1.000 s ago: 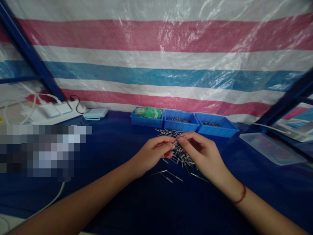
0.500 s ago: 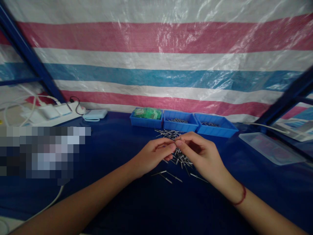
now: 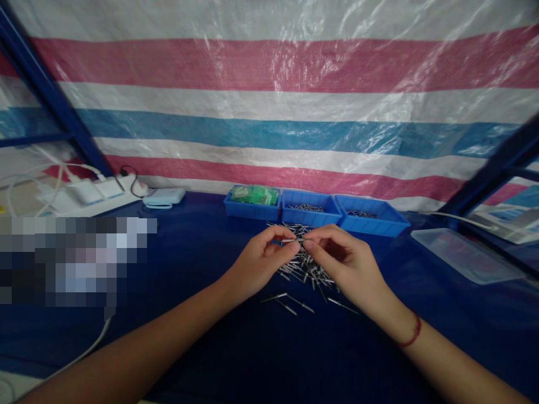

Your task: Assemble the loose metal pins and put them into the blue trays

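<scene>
A blind rivet (image 3: 290,240) lies level between the fingertips of both hands, above a loose pile of blind rivets (image 3: 311,272) on the blue table. My left hand (image 3: 261,261) pinches it near the middle, thumb against fingers, with one end showing past the thumb. On the other side, my right hand (image 3: 347,258) has its thumb and forefinger closed on the rivet's right part, which they mostly hide. Several single rivets (image 3: 301,303) lie apart from the pile, nearer to me.
Behind the pile stand a blue bin (image 3: 252,210) of green packets and two blue bins (image 3: 311,216) (image 3: 374,223) holding rivets. A clear plastic lid (image 3: 467,258) lies right. At left are a power strip (image 3: 105,193), a light blue case (image 3: 164,197) and a pixelated area.
The left fingers have parted a little from their curled pose, and the rivet now shows level between both hands. The pile and bins look the same.
</scene>
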Demonstrator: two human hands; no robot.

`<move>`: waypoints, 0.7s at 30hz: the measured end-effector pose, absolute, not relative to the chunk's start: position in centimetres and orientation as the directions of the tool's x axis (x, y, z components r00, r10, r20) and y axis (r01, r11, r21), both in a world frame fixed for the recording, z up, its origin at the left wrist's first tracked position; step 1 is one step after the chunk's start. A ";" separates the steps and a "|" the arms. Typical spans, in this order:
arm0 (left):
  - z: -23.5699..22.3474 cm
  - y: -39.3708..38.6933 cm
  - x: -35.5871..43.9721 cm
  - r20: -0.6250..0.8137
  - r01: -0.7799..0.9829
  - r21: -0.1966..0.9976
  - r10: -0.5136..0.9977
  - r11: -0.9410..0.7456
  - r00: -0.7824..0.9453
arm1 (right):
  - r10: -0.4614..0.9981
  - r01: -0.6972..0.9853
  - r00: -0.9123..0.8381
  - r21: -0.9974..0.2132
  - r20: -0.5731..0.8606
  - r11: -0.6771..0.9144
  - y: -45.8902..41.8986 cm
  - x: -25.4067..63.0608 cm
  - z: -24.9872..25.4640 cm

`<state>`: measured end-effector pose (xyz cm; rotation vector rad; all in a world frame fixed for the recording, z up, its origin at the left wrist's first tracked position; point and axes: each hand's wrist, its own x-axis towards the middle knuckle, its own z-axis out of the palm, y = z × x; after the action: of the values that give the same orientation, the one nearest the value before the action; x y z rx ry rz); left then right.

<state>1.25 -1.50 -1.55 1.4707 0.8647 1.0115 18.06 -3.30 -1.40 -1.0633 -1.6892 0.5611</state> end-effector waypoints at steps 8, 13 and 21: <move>-1.8 -1.2 1.0 0.200 0.022 0.975 0.918 -0.221 0.341 | 0.945 0.278 -0.084 -0.903 0.315 0.326 -2.5 18.1 -1.2; -1.1 -1.2 0.8 0.199 0.042 0.973 0.917 -0.227 0.345 | 0.904 -0.075 0.410 -0.984 0.119 0.163 0.1 22.4 -0.9; -1.8 -0.2 0.1 0.112 0.210 0.957 0.921 -0.201 0.373 | 0.932 -0.093 0.362 -0.996 -0.035 -0.002 2.3 26.3 -2.0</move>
<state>0.14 -0.21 -1.81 1.6594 1.0183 0.9147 26.26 2.25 -1.95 -1.3091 -0.8591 0.9872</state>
